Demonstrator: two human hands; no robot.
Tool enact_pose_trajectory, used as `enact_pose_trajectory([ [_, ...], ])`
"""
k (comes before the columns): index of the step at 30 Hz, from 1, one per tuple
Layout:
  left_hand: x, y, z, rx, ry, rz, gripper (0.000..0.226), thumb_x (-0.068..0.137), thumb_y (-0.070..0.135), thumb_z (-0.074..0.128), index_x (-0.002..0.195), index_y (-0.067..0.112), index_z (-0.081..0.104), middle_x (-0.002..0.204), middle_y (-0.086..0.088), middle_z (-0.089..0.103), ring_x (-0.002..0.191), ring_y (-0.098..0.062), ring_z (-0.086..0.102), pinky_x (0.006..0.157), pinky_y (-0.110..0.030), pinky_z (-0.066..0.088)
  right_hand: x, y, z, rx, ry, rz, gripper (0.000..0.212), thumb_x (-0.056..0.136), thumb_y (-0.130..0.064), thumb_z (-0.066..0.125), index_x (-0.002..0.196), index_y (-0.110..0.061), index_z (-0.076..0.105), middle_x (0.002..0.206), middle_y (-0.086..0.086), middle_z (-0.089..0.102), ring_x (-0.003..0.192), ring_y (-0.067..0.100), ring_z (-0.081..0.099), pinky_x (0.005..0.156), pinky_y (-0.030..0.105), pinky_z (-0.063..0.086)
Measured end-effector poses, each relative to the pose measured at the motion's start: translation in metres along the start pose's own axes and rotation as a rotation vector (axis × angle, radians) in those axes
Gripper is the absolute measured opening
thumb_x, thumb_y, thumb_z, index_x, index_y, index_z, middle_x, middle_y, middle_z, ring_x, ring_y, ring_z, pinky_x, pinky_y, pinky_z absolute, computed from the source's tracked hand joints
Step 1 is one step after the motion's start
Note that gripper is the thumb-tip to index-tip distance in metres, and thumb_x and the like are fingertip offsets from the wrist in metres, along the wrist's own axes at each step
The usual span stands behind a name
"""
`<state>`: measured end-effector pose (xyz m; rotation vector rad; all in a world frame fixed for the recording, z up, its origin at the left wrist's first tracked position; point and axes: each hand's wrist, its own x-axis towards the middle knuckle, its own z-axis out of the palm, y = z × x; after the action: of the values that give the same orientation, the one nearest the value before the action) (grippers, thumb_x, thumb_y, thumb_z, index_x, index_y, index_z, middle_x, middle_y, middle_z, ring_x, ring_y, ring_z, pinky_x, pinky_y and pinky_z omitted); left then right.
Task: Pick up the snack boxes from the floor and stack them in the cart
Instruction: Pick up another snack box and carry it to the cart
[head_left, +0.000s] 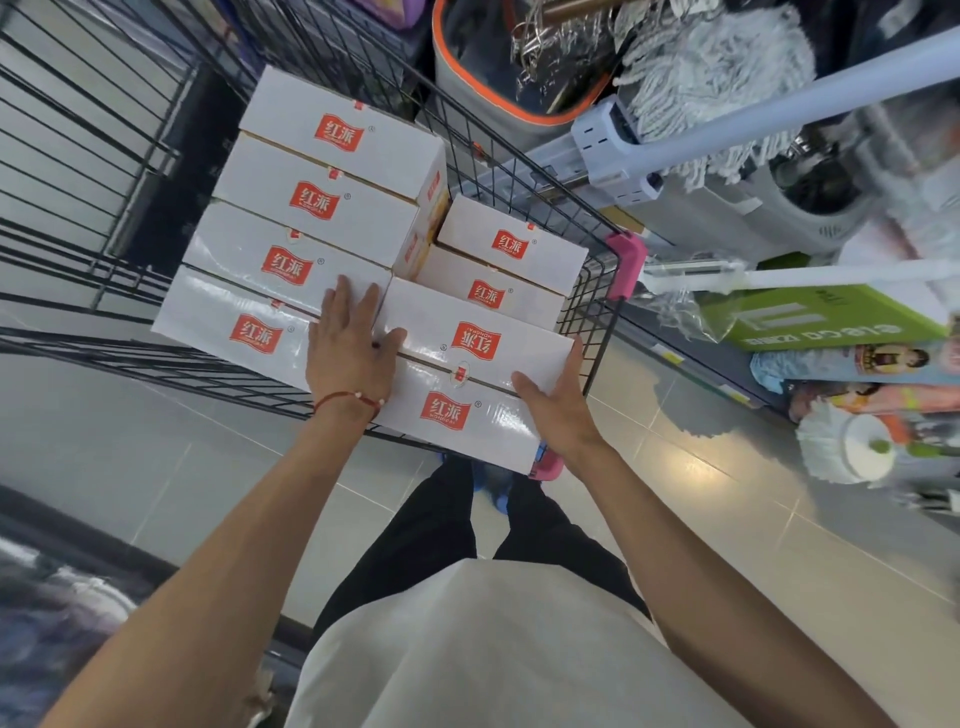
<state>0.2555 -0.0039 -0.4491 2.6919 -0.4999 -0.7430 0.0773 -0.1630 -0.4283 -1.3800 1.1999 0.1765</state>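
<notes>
Pressing flat, the left hand (349, 347) lies with straight fingers over the left end of the nearest snack box (470, 415); the right hand (553, 400) braces its right end, fingers seemingly straight but partly hidden. The box's long axis spans hand to hand, at the cart's (592, 306) near rim, just beside the stacked boxes (291, 228)

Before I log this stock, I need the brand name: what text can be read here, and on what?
"红派": red logo on the tops of the white cardboard snack boxes in the black wire cart.
Small print under each logo: too small to read.
Orange print on the box sides: blurred, unreadable.
White lettering on the green cardboard carton at right: upside down and blurred, unreadable.
</notes>
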Motion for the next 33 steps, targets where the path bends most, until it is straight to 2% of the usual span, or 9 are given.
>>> enact_pose_trajectory([
  [2,0.0,0.0,0.0,0.005,0.007,-0.003,0.06,0.1,0.043,0.051,0.155,0.027,0.03,0.167,-0.003,0.011,0.154,-0.026,0.007,0.122,-0.052,0.014,-0.002,0.001,-0.002,0.037,-0.022,0.0,0.072,0.101,-0.017,0.066,0.141,-0.048,0.014,0.135,-0.007,0.054,0.107,0.003,0.059,0.099,0.039,0.053],
  [6,-0.004,0.005,0.002,-0.004,0.003,-0.035,0.059,0.099,0.034,0.056,0.153,0.024,0.034,0.166,-0.006,0.014,0.154,-0.029,0.011,0.122,-0.054,0.018,-0.008,0.002,-0.005,0.102,0.013,-0.003,0.066,0.101,-0.014,0.065,0.151,-0.036,0.028,0.138,-0.005,0.059,0.119,0.014,0.062,0.105,0.047,0.055],
  [11,-0.027,0.017,0.006,-0.113,0.003,-0.043,0.061,0.095,0.03,0.062,0.15,0.019,0.039,0.161,-0.009,0.03,0.148,-0.032,0.029,0.117,-0.056,0.031,-0.031,0.009,-0.017,0.184,0.116,-0.024,0.042,0.104,-0.012,0.057,0.144,-0.024,0.054,0.133,-0.003,0.064,0.107,0.002,0.062,0.078,0.012,0.053],
  [14,-0.055,0.029,0.011,-0.15,0.027,0.002,0.061,0.096,0.027,0.06,0.151,0.018,0.038,0.161,-0.007,0.03,0.15,-0.029,0.025,0.12,-0.05,0.029,-0.056,0.021,-0.029,0.273,0.152,-0.053,0.023,0.103,-0.013,0.06,0.124,-0.022,0.066,0.122,-0.005,0.069,0.107,0.006,0.065,0.075,0.008,0.052],
  [18,-0.1,0.058,0.019,-0.263,0.013,0.096,0.057,0.095,0.018,0.06,0.149,0.016,0.042,0.158,-0.01,0.035,0.147,-0.027,0.03,0.121,-0.043,0.027,-0.091,0.051,-0.05,0.393,0.21,-0.081,0.019,0.102,-0.01,0.062,0.11,-0.027,0.067,0.116,-0.004,0.069,0.104,0.008,0.065,0.076,0.01,0.05],
  [25,-0.197,0.115,0.05,-0.224,-0.122,0.303,0.053,0.096,0.014,0.058,0.147,0.014,0.045,0.153,-0.008,0.043,0.141,-0.024,0.037,0.117,-0.029,0.024,-0.163,0.137,-0.092,0.58,0.381,-0.058,0.028,0.102,-0.004,0.059,0.128,-0.01,0.066,0.115,0.005,0.072,0.119,0.026,0.066,0.11,0.038,0.048],
  [29,-0.253,0.149,0.08,-0.213,-0.239,0.444,0.046,0.096,0.007,0.058,0.141,0.012,0.052,0.133,0.002,0.052,0.102,0.002,0.059,0.093,0.002,0.028,-0.218,0.193,-0.122,0.694,0.507,-0.03,0.025,0.102,-0.006,0.057,0.12,-0.019,0.067,0.116,0.005,0.073,0.114,0.022,0.067,0.109,0.04,0.049],
  [30,-0.264,0.156,0.09,-0.207,-0.269,0.481,0.045,0.095,0.007,0.058,0.139,0.011,0.053,0.132,0.003,0.052,0.101,0.004,0.058,0.095,0.001,0.03,-0.232,0.207,-0.129,0.724,0.536,-0.026,0.026,0.101,-0.004,0.057,0.117,-0.021,0.068,0.115,0.004,0.073,0.111,0.022,0.067,0.108,0.04,0.049],
  [33,-0.296,0.181,0.121,-0.18,-0.353,0.608,0.044,0.094,0.009,0.061,0.137,0.014,0.055,0.138,0.0,0.056,0.127,-0.016,0.053,0.113,-0.031,0.037,-0.269,0.245,-0.154,0.813,0.635,-0.021,0.032,0.098,0.0,0.055,0.11,-0.025,0.069,0.111,0.001,0.074,0.109,0.022,0.066,0.104,0.04,0.049],
])
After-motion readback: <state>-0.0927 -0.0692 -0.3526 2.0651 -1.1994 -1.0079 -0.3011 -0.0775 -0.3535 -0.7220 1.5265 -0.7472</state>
